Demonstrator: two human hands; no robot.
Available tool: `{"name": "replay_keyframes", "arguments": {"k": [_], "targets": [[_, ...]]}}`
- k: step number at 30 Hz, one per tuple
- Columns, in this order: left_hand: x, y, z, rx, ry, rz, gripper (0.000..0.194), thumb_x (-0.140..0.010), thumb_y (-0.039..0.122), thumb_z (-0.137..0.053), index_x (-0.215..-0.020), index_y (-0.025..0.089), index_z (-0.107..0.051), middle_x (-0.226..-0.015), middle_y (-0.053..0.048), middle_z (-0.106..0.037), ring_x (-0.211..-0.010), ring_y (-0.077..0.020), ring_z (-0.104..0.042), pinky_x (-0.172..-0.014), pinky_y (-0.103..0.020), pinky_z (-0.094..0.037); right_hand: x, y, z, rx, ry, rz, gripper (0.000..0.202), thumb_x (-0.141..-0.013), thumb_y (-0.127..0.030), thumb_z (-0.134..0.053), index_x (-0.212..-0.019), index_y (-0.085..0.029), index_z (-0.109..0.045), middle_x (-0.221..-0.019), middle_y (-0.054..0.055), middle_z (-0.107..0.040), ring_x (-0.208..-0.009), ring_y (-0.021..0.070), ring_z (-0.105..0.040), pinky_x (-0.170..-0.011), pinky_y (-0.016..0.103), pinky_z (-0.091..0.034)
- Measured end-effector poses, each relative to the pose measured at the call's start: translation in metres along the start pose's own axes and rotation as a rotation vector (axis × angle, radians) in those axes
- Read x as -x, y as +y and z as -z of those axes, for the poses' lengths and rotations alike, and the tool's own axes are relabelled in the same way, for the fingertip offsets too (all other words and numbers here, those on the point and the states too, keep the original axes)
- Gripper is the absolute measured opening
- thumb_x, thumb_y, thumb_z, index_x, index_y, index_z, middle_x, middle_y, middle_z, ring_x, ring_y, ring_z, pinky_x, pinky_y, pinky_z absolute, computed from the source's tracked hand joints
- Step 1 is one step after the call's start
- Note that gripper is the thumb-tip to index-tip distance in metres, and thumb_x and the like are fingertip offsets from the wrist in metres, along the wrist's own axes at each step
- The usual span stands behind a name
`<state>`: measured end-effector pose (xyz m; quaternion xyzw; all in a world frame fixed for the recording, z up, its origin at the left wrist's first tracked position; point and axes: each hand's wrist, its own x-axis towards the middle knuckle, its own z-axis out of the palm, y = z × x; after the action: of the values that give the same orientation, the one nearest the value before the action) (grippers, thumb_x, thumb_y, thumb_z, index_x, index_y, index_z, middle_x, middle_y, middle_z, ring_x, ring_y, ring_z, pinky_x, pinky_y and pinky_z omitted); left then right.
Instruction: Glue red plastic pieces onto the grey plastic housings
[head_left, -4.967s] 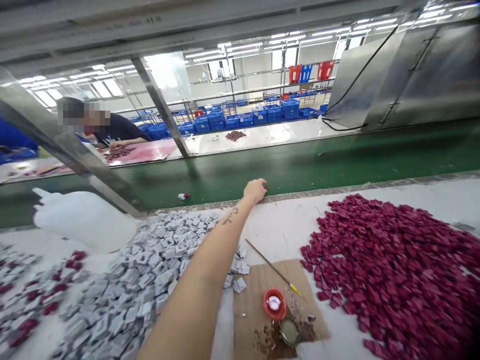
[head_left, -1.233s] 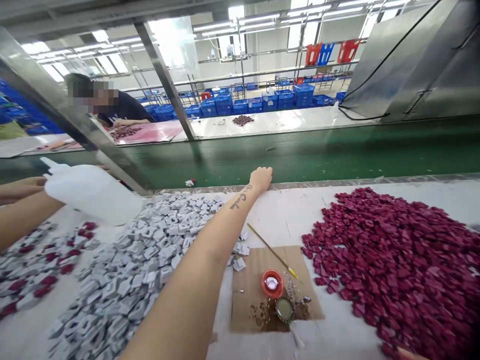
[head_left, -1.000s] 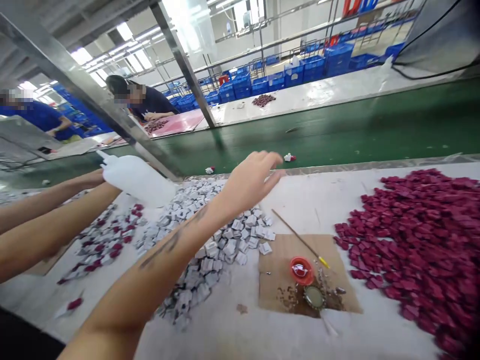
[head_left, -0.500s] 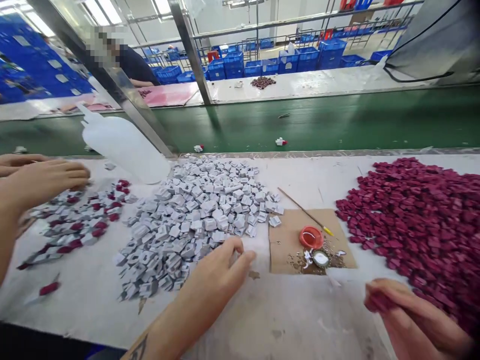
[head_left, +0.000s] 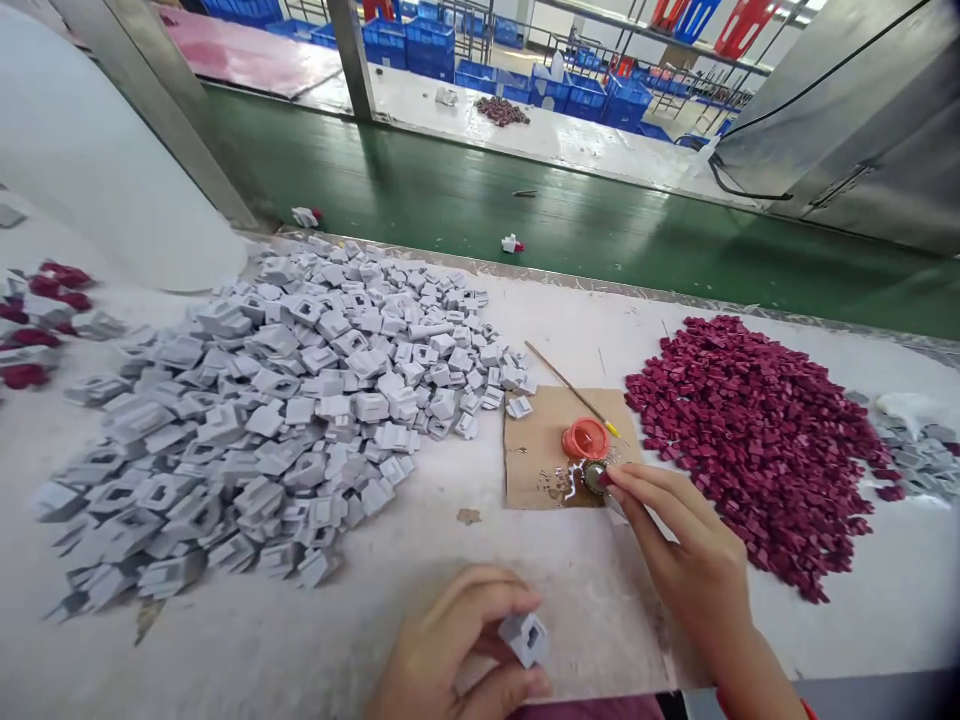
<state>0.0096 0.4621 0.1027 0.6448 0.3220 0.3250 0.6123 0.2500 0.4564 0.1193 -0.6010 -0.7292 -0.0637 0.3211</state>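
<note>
Near the front edge of the table, my left hand (head_left: 457,640) pinches a small grey plastic block (head_left: 525,637) with a square hole facing up and right. Over the cardboard sheet (head_left: 536,430), my right hand (head_left: 679,545) pinches a small dark red plastic piece (head_left: 604,480). That piece is at the small round cap (head_left: 595,475), which has white stuff smeared around it; whether they touch I cannot tell. Behind the cap stands a red-orange dish (head_left: 585,439), and a thin stick with a yellow tip (head_left: 574,388) lies beside it.
A big heap of grey blocks (head_left: 300,400) covers the left of the table. Dark red pieces (head_left: 757,440) are heaped at right, with more grey parts (head_left: 922,455) beyond. A green belt (head_left: 435,190) runs behind, carrying a joined piece (head_left: 512,244). A white bottle-like container (head_left: 112,170) stands left.
My left hand has come back from the grey heap and now holds a grey block. My right hand has moved left with its red piece to the cap. The view has swung right.
</note>
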Motion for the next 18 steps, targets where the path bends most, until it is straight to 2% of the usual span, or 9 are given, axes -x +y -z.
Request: {"name": "replay_keyframes", "arguments": {"k": [3, 6, 8, 11, 15, 18], "targets": [[-0.006, 0.001, 0.003, -0.322, 0.097, -0.182, 0.035, -0.075, 0.018, -0.075, -0.105, 0.026, -0.059, -0.095, 0.003, -0.071, -0.083, -0.0099, -0.068, -0.076, -0.012, -0.054, -0.002, 0.0, -0.003, 0.012, -0.034, -0.004, 0.02, -0.087, -0.005, -0.058, -0.104, -0.015, -0.063, -0.099, 0.006, -0.066, -0.093, 0.0132, -0.062, -0.088, 0.026, -0.05], [-0.012, 0.0, 0.002, -0.483, 0.205, -0.26, 0.02, -0.082, 0.028, -0.069, -0.099, 0.021, -0.059, -0.09, 0.001, -0.072, -0.088, -0.0128, -0.068, -0.081, -0.017, -0.054, -0.002, -0.002, -0.001, 0.022, -0.005, -0.011, 0.022, -0.086, -0.004, -0.061, -0.104, -0.016, -0.064, -0.1, 0.005, -0.066, -0.092, 0.0129, -0.062, -0.088, 0.026, -0.05], [-0.014, 0.0, -0.002, -0.519, 0.222, -0.27, 0.017, -0.085, 0.031, -0.065, -0.097, 0.02, -0.06, -0.088, 0.0, -0.072, -0.09, -0.0146, -0.067, -0.081, -0.02, -0.054, 0.0, -0.007, 0.001, 0.003, 0.038, -0.041, 0.025, -0.084, -0.003, -0.062, -0.105, -0.018, -0.065, -0.101, 0.005, -0.067, -0.091, 0.0128, -0.063, -0.086, 0.025, -0.051], [-0.014, -0.001, -0.007, -0.497, 0.248, -0.244, 0.016, -0.083, 0.03, -0.068, -0.093, 0.02, -0.06, -0.082, -0.001, -0.071, -0.086, -0.0173, -0.065, -0.077, -0.025, -0.055, 0.009, -0.024, 0.004, -0.142, 0.057, -0.168, 0.026, -0.083, -0.005, -0.063, -0.105, -0.02, -0.065, -0.1, 0.004, -0.067, -0.089, 0.0132, -0.064, -0.08, 0.024, -0.054], [-0.013, -0.003, -0.012, -0.464, 0.278, -0.201, 0.014, -0.08, 0.022, -0.071, -0.09, 0.019, -0.062, -0.08, -0.001, -0.07, -0.081, -0.0181, -0.063, -0.075, -0.028, -0.055, 0.025, -0.052, 0.003, -0.443, -0.04, -0.278, 0.023, -0.083, -0.007, -0.061, -0.102, -0.02, -0.064, -0.092, 0.003, -0.065, -0.083, 0.0131, -0.065, -0.068, 0.02, -0.057], [-0.013, -0.004, -0.011, -0.461, 0.248, -0.206, 0.017, -0.083, 0.016, -0.066, -0.1, 0.017, -0.064, -0.091, -0.003, -0.07, -0.09, -0.0176, -0.062, -0.083, -0.027, -0.054, 0.033, -0.065, 0.0, -0.534, -0.086, -0.253, 0.025, -0.083, -0.005, -0.059, -0.103, -0.019, -0.064, -0.095, 0.005, -0.066, -0.088, 0.0141, -0.066, -0.072, 0.021, -0.059]]}}
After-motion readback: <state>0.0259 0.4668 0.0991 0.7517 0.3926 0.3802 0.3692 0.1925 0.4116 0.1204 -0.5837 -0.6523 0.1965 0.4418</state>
